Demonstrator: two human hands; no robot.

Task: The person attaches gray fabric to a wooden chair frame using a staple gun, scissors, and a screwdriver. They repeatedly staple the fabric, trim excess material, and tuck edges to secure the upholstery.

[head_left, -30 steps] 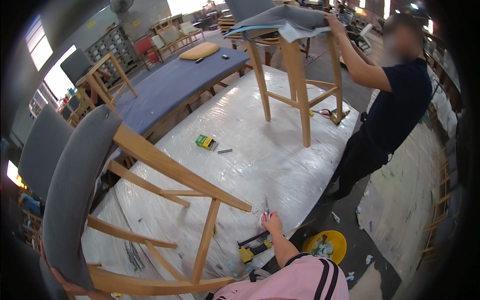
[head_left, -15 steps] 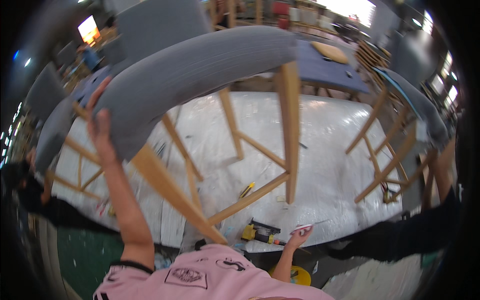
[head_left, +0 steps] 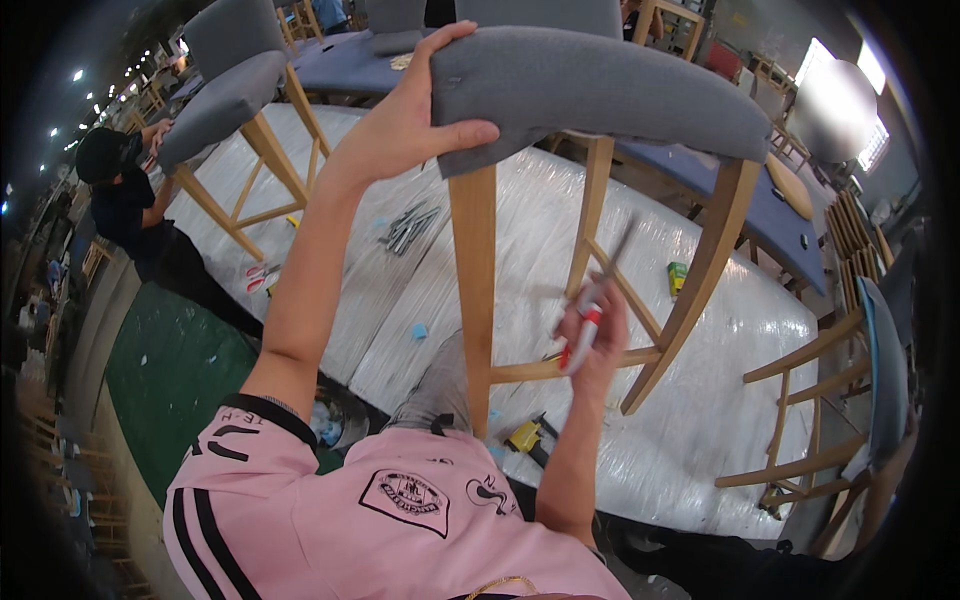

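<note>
A grey upholstered chair (head_left: 590, 85) with light wooden legs stands upright on the plastic-covered table in front of me. My left hand (head_left: 410, 125) grips the left corner of its seat, thumb on the front face and fingers over the top. My right hand (head_left: 600, 335), slightly blurred, is among the chair's legs, below the seat. It is closed around scissors (head_left: 588, 322) with red and white handles, their blades pointing up. A yellow and black power tool (head_left: 525, 436) lies on the table, near my right forearm.
Bolts or metal rods (head_left: 408, 228) lie in a pile, with red-handled scissors (head_left: 262, 275) farther left. A green and yellow box (head_left: 677, 278) sits behind the chair. A co-worker (head_left: 135, 195) handles another grey chair (head_left: 225, 105) at left; one more chair (head_left: 800, 420) stands at right.
The chair has turned and now stands more upright, farther right in view. My left hand still grips its seat corner. My right hand has risen from the table edge with the scissors.
</note>
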